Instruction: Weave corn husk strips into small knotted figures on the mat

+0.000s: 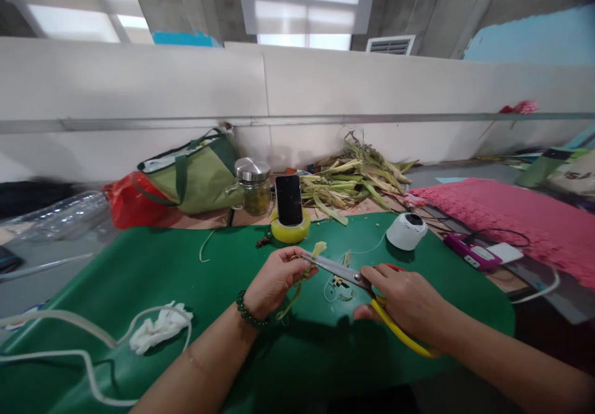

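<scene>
My left hand (281, 276) pinches a strip of pale green plant husk (318, 250), whose end sticks up past the fingertips while a thin tail hangs below. In my right hand (404, 299) is a pair of scissors (341, 270) with yellow and red handles. The blades point left and their tips reach the husk at my left fingers; whether they are cutting it I cannot tell. Under the scissors, small scraps (343, 287) and a loop of thread lie on the green mat (232, 246). A white spool of thread (407, 232) stands to the right.
At the back lie a pile of dry husks (357, 175), a glass mug (253, 188), and a green bag (199, 175). A phone (289, 200) leans on a yellow tape roll (290, 227). Crumpled tissue (161, 327) and white cables (88, 364) are left; pink cloth (506, 215) is right.
</scene>
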Demonstrator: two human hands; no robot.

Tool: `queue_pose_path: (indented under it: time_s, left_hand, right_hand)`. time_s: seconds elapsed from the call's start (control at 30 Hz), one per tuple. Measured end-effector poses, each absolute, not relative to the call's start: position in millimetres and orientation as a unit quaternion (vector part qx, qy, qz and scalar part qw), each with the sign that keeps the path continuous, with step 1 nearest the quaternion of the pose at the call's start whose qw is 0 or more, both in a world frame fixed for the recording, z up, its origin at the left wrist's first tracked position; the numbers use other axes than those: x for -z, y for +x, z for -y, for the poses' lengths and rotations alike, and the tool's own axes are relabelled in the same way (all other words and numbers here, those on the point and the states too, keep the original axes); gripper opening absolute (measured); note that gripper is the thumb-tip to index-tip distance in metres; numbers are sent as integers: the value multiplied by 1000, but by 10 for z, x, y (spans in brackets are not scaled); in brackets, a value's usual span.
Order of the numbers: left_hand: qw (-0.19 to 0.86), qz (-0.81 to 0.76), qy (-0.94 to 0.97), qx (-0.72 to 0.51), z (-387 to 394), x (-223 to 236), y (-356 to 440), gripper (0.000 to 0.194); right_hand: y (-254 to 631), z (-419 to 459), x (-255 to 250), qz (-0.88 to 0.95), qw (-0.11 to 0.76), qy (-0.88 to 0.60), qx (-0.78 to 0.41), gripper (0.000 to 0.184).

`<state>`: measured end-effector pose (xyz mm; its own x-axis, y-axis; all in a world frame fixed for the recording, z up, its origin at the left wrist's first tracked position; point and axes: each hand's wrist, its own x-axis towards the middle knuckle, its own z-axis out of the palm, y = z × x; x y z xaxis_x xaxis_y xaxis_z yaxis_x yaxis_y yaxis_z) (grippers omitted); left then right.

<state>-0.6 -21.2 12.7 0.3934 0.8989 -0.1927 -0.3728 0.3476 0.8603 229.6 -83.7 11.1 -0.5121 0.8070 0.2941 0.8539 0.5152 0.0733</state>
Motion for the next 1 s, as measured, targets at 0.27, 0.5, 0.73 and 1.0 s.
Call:
queue_pose_path:
  time_s: [0.27, 0.5, 0.73, 1.0]
  left_hand:
    - [746, -353, 393, -405, 223, -133, -24, 26]
    - [741, -353, 400, -409, 191, -106, -47, 30]
    - [735, -347, 400, -423, 140, -64, -65, 37]
    - [711, -378, 389, -447, 101, -61, -72, 37]
  right_hand:
    - [2334, 846, -90, 867, 119, -471, 115, 43]
    - [2517, 675, -83, 786, 78, -609, 73, 37]
    - [2802, 208, -9, 673, -59, -737, 0, 26]
    - [2868, 57, 210, 705, -90, -703, -29, 47]
